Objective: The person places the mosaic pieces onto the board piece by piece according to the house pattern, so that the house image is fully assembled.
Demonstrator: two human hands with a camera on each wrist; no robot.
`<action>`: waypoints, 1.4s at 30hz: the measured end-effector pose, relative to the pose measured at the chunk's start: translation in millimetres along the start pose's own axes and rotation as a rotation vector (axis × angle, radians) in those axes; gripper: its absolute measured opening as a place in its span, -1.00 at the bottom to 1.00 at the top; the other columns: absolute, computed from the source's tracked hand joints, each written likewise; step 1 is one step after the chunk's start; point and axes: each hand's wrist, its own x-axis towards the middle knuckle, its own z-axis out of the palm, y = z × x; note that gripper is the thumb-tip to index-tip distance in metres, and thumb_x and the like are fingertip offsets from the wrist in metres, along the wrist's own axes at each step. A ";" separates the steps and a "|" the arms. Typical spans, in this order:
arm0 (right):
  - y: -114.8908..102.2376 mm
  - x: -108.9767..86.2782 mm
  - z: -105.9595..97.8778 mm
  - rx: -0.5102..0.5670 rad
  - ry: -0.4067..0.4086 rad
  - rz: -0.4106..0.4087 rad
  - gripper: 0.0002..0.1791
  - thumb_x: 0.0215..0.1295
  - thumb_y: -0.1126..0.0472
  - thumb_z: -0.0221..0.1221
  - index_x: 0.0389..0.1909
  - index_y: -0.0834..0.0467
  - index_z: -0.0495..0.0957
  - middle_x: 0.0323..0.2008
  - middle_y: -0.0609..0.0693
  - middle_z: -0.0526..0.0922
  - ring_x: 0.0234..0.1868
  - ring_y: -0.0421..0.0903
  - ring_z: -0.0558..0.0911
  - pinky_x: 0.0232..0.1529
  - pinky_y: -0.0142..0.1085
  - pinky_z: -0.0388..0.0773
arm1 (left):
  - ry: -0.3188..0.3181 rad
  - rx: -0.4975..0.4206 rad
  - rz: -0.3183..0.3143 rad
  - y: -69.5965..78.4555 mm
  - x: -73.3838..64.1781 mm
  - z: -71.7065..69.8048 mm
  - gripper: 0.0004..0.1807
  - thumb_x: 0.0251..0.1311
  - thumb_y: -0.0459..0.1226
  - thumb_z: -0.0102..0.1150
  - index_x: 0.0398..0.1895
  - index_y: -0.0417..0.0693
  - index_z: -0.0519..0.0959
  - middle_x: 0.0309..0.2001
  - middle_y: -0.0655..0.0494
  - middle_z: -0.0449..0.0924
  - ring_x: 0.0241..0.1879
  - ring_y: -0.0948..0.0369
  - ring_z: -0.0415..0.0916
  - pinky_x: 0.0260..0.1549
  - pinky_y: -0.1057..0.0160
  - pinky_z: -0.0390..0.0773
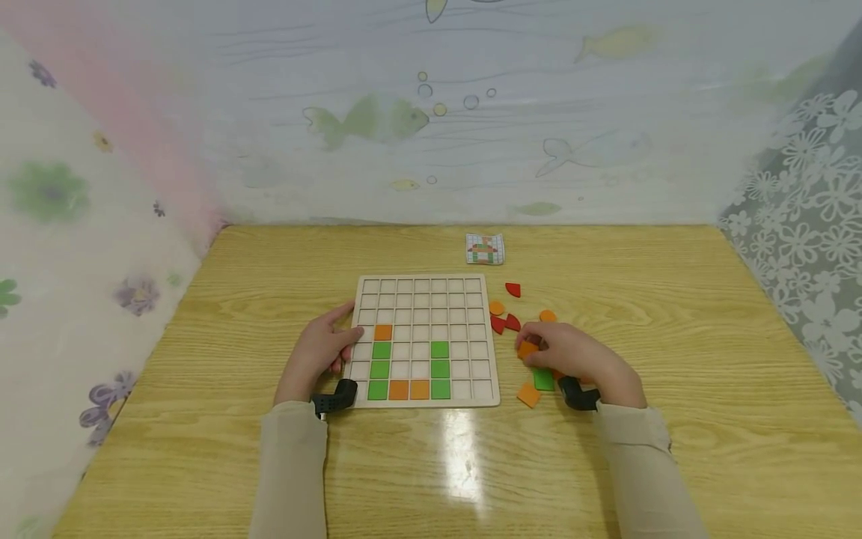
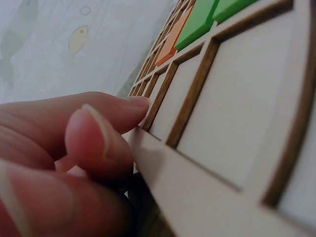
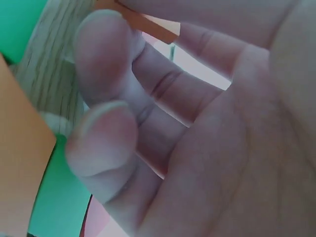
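Note:
A wooden grid board [image 1: 422, 299] lies on the table. My left hand [image 1: 323, 348] holds its left edge, the thumb over the rim and fingers against the side. On the board, green square tiles [image 1: 380, 368] form two columns, with orange squares [image 1: 409, 390] between their lower ends and another orange square [image 1: 383, 332] atop the left column. To the right of the board, my right hand [image 1: 581, 358] pinches an orange square tile [image 1: 527, 350] between thumb and fingers. In the right wrist view only an edge of this orange tile [image 3: 153, 27] shows behind the fingers.
Beneath and beside the right hand lie a green tile [image 1: 543, 379], an orange square [image 1: 528, 395] and other pieces partly hidden. Red quarter-round pieces [image 1: 513, 290] and orange discs [image 1: 496, 308] lie near the board's right edge. A small pattern card [image 1: 485, 249] lies behind the board.

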 end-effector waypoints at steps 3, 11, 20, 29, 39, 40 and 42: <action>-0.6 0.6 -0.6 -0.004 0.011 0.008 -0.85 0.20 0.17 0.11 -0.19 -0.02 0.47 -0.37 -0.10 0.48 -0.34 -0.13 0.42 -0.28 -0.25 0.36 | -0.001 0.008 0.003 0.0 0.2 -0.6 -0.36 0.16 -0.10 0.09 0.32 0.25 0.13 -0.74 0.03 0.38 -0.86 0.21 0.22 -0.83 0.26 0.35; -0.8 4.1 -1.3 -0.042 0.099 0.015 -0.70 0.25 0.04 0.05 -0.05 0.08 0.45 -0.43 -0.07 0.46 -0.42 -0.12 0.39 -0.37 -0.27 0.34 | -0.001 0.025 0.013 -1.6 1.3 -0.9 -0.35 0.16 -0.09 0.09 0.32 0.25 0.13 -0.74 0.02 0.38 -0.87 0.20 0.23 -0.82 0.23 0.38; -3.1 10.2 3.1 -0.022 0.157 -0.021 -0.72 0.24 0.07 0.08 -0.06 0.06 0.47 -0.54 -0.08 0.41 -0.54 -0.14 0.34 -0.49 -0.30 0.30 | 0.007 0.026 -0.024 -0.9 1.1 0.8 -0.37 0.15 -0.06 0.09 0.30 0.32 0.15 -0.75 0.02 0.40 -0.86 0.21 0.24 -0.82 0.24 0.38; -9.2 12.9 6.4 0.031 0.197 -0.053 -0.77 0.22 0.07 0.11 -0.12 0.02 0.48 -0.59 -0.06 0.35 -0.59 -0.13 0.29 -0.52 -0.31 0.25 | 0.000 0.009 -0.019 0.0 1.3 -0.2 -0.37 0.16 -0.05 0.08 0.31 0.32 0.14 -0.75 0.01 0.41 -0.86 0.22 0.24 -0.79 0.21 0.40; -15.2 17.3 12.4 0.039 0.232 -0.095 -0.76 0.23 0.08 0.10 -0.11 0.02 0.48 -0.59 -0.09 0.36 -0.57 -0.16 0.33 -0.47 -0.31 0.30 | 0.011 0.016 -0.024 1.6 1.0 1.1 -0.38 0.16 -0.06 0.08 0.30 0.32 0.15 -0.75 0.02 0.39 -0.86 0.22 0.24 -0.81 0.23 0.39; -16.4 17.6 12.9 0.041 0.235 -0.098 -0.76 0.24 0.08 0.09 -0.10 0.03 0.48 -0.59 -0.09 0.36 -0.57 -0.16 0.32 -0.46 -0.31 0.30 | 0.011 0.013 -0.024 1.7 0.8 1.1 -0.38 0.16 -0.06 0.08 0.30 0.32 0.15 -0.75 0.02 0.39 -0.86 0.21 0.24 -0.82 0.23 0.39; -18.5 18.3 14.1 0.044 0.241 -0.098 -0.76 0.25 0.11 0.07 -0.09 0.04 0.46 -0.58 -0.08 0.34 -0.58 -0.15 0.31 -0.47 -0.31 0.29 | 0.011 0.011 -0.023 1.7 0.7 1.2 -0.38 0.16 -0.06 0.08 0.30 0.32 0.15 -0.75 0.01 0.39 -0.86 0.21 0.23 -0.82 0.22 0.39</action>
